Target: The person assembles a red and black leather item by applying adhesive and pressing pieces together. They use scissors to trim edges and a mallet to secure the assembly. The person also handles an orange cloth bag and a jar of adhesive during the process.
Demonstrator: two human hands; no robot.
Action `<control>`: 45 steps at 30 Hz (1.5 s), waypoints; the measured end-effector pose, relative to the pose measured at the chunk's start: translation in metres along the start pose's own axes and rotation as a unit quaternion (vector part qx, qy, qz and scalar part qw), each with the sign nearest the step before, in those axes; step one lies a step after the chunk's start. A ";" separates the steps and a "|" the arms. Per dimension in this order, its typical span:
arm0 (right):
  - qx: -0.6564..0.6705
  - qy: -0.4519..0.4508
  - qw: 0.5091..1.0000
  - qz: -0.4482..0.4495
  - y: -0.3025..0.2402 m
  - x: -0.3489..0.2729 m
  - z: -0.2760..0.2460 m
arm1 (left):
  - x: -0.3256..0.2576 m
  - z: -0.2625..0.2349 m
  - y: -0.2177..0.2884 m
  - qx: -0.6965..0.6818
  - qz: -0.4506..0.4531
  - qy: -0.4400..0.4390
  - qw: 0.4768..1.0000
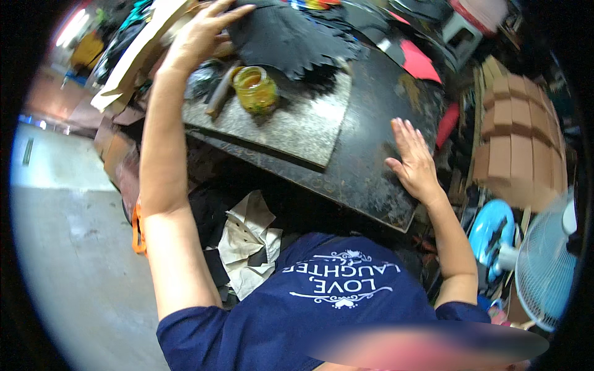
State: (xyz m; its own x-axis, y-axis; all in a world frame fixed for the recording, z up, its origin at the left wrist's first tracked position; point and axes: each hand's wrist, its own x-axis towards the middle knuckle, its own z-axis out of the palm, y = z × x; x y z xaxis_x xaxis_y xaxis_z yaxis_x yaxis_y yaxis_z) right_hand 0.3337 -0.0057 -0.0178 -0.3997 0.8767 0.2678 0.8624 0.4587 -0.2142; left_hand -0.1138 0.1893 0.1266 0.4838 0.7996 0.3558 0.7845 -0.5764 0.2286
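My left hand (201, 34) reaches to the far left with its fingers stretched out, at the edge of a black sheet (272, 37) with a ragged border; whether the fingertips touch it I cannot tell. The sheet lies over the back of a grey speckled stone slab (309, 127). On the slab stands an uncapped glass jar (256, 93) of yellowish, glue-like stuff. Beside it lies a tool with a rounded handle (218, 98), its far end hidden. My right hand (413, 161) is stretched flat, holding nothing, over the right side of the dark worn table (365, 179).
Pink-red scraps (419, 62) lie at the table's far right. Beyond are a white stool (461, 40), stacked brown pieces (520, 130) and a blue fan (544, 266). Pale cloth (247, 241) hangs below the near edge. Long cream material (133, 68) stands at the left.
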 end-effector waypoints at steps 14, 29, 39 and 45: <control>0.050 0.117 0.987 0.094 0.031 -0.029 0.003 | 0.064 0.011 -0.036 0.147 0.096 0.463 0.869; 0.470 0.276 0.827 0.135 0.042 -0.055 -0.007 | 0.028 0.114 0.184 -0.192 0.070 0.137 0.969; 0.176 0.097 0.978 0.047 0.060 -0.023 -0.018 | -0.043 0.154 0.228 -0.233 -0.018 -0.239 0.942; 0.015 0.050 0.994 0.096 0.056 0.002 0.001 | -0.041 0.154 0.228 -0.229 -0.047 -0.276 0.932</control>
State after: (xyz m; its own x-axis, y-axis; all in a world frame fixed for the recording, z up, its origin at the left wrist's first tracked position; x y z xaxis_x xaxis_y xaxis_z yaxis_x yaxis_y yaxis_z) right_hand 0.3810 0.0216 -0.0300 -0.1946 0.9304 0.3107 0.9094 0.2898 -0.2982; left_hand 0.1051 0.0505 0.0247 0.6463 0.7425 -0.1762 0.6466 -0.4101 0.6433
